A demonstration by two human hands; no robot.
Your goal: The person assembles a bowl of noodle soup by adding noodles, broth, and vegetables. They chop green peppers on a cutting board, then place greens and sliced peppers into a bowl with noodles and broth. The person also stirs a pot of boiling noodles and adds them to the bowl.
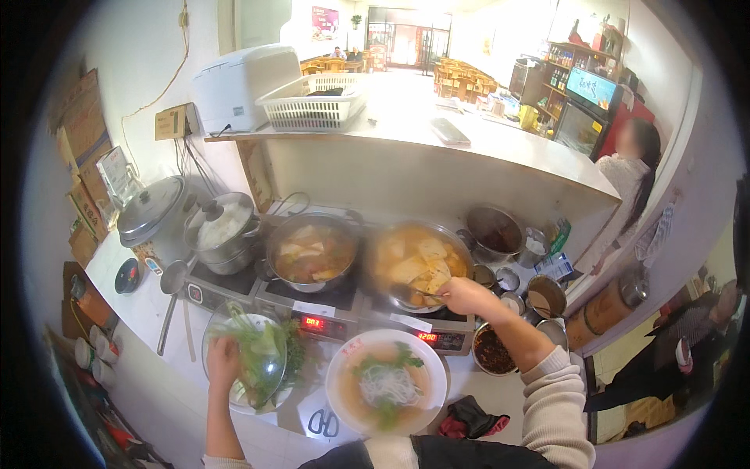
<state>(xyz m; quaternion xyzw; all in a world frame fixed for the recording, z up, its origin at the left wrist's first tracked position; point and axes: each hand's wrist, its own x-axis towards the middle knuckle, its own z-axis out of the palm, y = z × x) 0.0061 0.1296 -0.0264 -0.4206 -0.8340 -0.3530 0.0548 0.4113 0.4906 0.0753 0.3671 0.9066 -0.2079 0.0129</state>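
Note:
My right hand (471,298) grips the handle of a ladle or spoon (410,291), whose bowl end dips at the near edge of a steaming pot of broth with flat tofu-like sheets (426,261). My left hand (224,354) is on a clear glass lid (270,369), tilted above a bowl of leafy greens (249,334); its fingertips are partly hidden. Between my arms stands a large white bowl (436,387) with broth, white noodles (389,384) and green leaves. A second pot (310,252) of reddish soup sits on the induction cooker to the left.
A lidded rice pot (225,231), a large lidded pot (153,205) and a resting ladle (171,287) are at left. Sauce containers (495,349) crowd the right, near a dark cloth (469,417). Scissors (323,423) lie in front. A person (627,170) stands beyond the counter; another (662,357) is at right.

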